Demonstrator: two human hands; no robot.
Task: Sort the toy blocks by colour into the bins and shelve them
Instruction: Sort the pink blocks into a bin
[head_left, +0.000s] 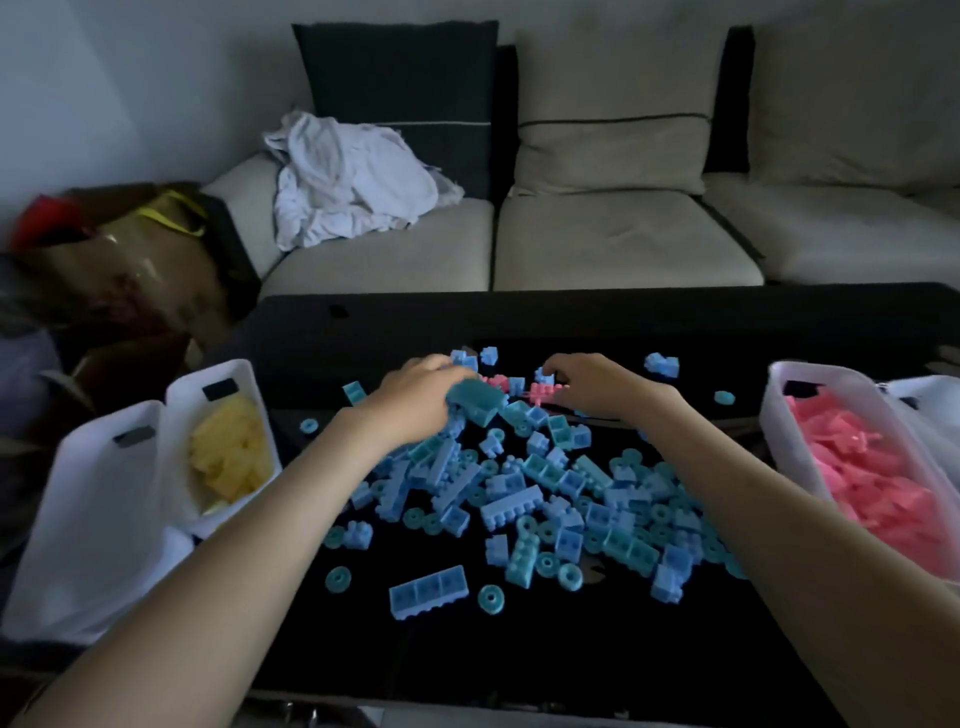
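Note:
A heap of blue and teal toy blocks (550, 493) covers the middle of the black table (519, 649). My left hand (415, 395) is at the heap's far left and grips a large teal block (478, 400). My right hand (592, 384) reaches the far side, with curled fingers pinching at pink blocks (540, 392) lying among blue ones. A white bin with yellow blocks (231, 452) stands at the left, with an empty white bin (93, 519) in front of it. At the right stands a white bin of pink blocks (872, 483).
Beyond the table is a beige sofa (623, 244) with a crumpled white cloth (348, 176) and cushions. Bags and boxes (130, 249) are piled at the left. Another white bin (930, 400) shows at the far right edge. Loose blue blocks (662, 364) lie at the table's far side.

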